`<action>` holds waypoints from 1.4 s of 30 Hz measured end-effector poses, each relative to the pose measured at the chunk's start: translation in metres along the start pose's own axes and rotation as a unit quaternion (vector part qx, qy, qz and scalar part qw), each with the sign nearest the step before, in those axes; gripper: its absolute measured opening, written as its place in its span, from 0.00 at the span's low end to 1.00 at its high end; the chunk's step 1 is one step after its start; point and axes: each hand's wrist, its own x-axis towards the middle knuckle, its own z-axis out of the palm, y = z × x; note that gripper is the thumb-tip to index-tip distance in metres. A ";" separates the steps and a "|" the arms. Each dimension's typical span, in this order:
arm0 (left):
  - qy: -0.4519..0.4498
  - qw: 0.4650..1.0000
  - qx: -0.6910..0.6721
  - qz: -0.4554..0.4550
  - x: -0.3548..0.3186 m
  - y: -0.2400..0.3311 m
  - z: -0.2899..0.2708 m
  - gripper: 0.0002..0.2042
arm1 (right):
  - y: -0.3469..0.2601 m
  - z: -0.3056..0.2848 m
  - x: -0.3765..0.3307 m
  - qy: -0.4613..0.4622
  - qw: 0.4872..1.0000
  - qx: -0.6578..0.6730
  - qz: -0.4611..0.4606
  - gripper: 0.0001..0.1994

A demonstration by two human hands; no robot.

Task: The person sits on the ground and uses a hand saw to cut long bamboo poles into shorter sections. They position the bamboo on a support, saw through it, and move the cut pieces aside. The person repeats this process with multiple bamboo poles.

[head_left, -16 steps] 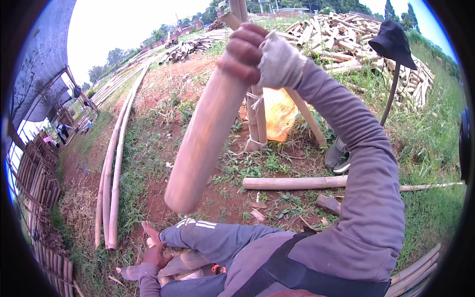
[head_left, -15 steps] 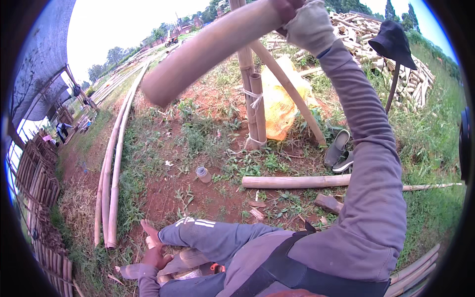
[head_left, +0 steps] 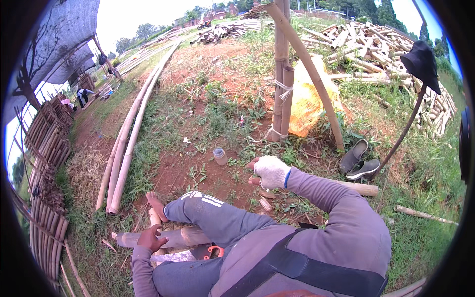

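Note:
My left hand is at the lower left with thumb and fingers curved apart. It is beside a thick greyish bamboo piece lying across by my bent leg; whether it touches the bamboo I cannot tell. A thinner pale stick lies between that hand and my bare foot. Below the bamboo, a handsaw with an orange handle lies between my legs. My right hand, in a white glove with bare fingertips, hovers above the soil; its fingers are half bent and apart, with nothing seen in them.
Ahead stand lashed bamboo posts with a slanting brace and an orange mesh sack. Grey shoes, a jar and another bamboo length lie nearby. Long poles run along the left. A black hat hangs on a stick.
My right hand has come down from high up, and the thick bamboo length it held is out of it. My left hand's thumb and fingers show more clearly apart. The view has shifted.

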 end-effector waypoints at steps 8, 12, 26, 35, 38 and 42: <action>0.017 0.994 -0.036 -0.106 -0.044 0.002 -0.006 0.36 | -0.131 0.110 0.075 -0.048 0.984 0.065 -0.160 0.49; -0.002 0.990 -0.036 -0.137 -0.068 -0.015 0.003 0.36 | -0.153 0.127 0.139 -0.126 0.970 -0.041 -0.204 0.37; -0.053 0.944 -0.111 -0.305 -0.107 -0.023 0.018 0.37 | -0.190 0.300 0.245 -0.278 0.903 -0.016 -0.327 0.27; 0.182 0.917 -0.150 -0.322 -0.124 0.047 -0.039 0.28 | -0.189 0.321 0.265 -0.228 0.948 0.112 -0.192 0.24; 0.208 0.932 -0.072 -0.287 -0.121 0.057 -0.061 0.26 | -0.195 0.314 0.261 -0.207 0.948 0.084 -0.228 0.22; 0.179 0.948 -0.043 -0.260 -0.100 0.050 -0.087 0.26 | -0.186 0.313 0.256 -0.171 0.954 0.120 -0.214 0.21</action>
